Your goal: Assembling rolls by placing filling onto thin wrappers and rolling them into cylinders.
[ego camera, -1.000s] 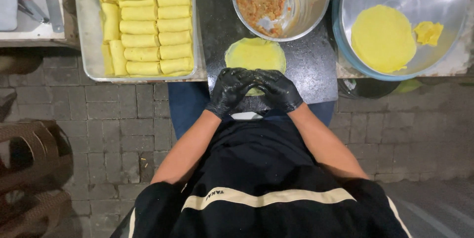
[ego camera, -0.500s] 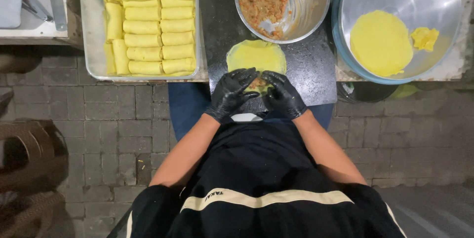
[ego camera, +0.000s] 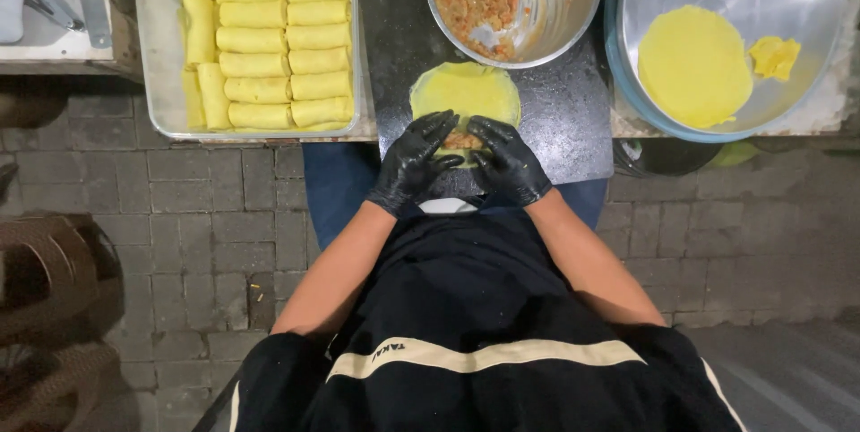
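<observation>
Now the yellow wrapper (ego camera: 466, 92) lay flat on the dark board (ego camera: 555, 119) w/ a bit of filling (ego camera: 463, 140) showing at its near edge. Vs half a sec ago, left hand (ego camera: 414, 162) & right hand (ego camera: 508, 160) had parted, fingers spread, pressing not clenching; fold looked just begun. Filling bowl (ego camera: 555, 2) behind, tray of rolls (ego camera: 260, 38) left.

- I note a metal tray (ego camera: 152, 83) of yellow rolls (ego camera: 260, 38), upper left.
- I see a large bowl (ego camera: 806, 2) holding stacked yellow wrappers (ego camera: 694, 65), upper right.
</observation>
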